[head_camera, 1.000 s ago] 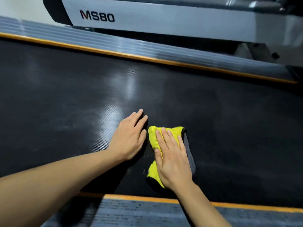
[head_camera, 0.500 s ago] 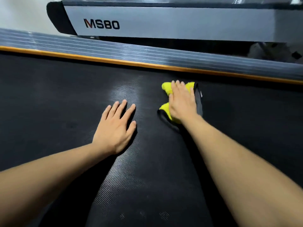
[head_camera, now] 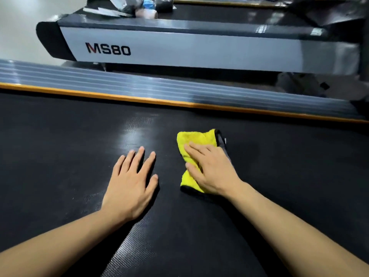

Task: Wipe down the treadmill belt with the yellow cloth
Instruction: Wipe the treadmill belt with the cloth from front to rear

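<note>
The belt [head_camera: 60, 156] is being leaned on by both hands, near its middle. Nearest, the left hand [head_camera: 129, 184] is being pressed flat on the bare belt, fingers straight and slightly spread, nothing being held; it is judged to be serving as a brace only.

Just beside it to the right, the cloth [head_camera: 194, 140] is being held down under the right hand [head_camera: 211, 170]. The fingers there are being kept straight and close together, laid over the cloth rather than curled round it; the thumb is being rested along the cloth's left edge. The cloth is lying folded, its long axis running away from the person, so that part of it is showing beyond the fingertips and a smaller part beside the heel of the hand. A grey underside is being exposed along its right edge.

Farther off, a strip of bare belt is being left between the cloth and the orange edge line [head_camera: 159, 101], with the ribbed side rail [head_camera: 139, 86] behind it. Any push forward is judged to be limited by that line, the right hand being the only one on the cloth. Beyond the rail, a second treadmill [head_camera: 199, 48] marked MS80 is being seen.
</note>
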The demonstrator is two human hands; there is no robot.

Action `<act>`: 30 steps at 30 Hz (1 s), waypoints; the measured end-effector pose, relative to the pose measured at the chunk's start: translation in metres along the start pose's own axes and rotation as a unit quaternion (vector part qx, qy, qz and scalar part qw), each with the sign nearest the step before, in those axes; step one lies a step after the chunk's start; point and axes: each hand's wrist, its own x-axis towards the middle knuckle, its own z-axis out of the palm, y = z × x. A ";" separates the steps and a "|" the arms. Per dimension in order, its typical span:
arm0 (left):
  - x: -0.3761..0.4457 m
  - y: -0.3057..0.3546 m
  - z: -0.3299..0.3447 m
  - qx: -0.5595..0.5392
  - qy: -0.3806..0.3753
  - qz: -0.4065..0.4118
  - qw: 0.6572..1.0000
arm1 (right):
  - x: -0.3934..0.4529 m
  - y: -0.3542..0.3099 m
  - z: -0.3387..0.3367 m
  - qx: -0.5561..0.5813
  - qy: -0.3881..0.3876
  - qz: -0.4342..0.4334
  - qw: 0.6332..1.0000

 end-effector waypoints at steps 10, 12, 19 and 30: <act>0.015 -0.072 -0.011 0.039 0.007 -0.025 0.999 | 0.090 0.023 0.029 -0.010 0.050 0.256 0.965; 0.012 -0.073 -0.008 0.038 0.006 -0.028 0.999 | 0.105 0.013 0.034 -0.016 0.072 0.275 0.959; 0.014 -0.070 -0.006 0.023 0.011 -0.030 0.999 | 0.155 -0.094 0.049 0.016 0.013 0.032 0.999; 0.013 -0.070 -0.010 -0.002 0.008 -0.027 1.000 | 0.112 0.036 0.022 -0.083 0.056 0.325 0.940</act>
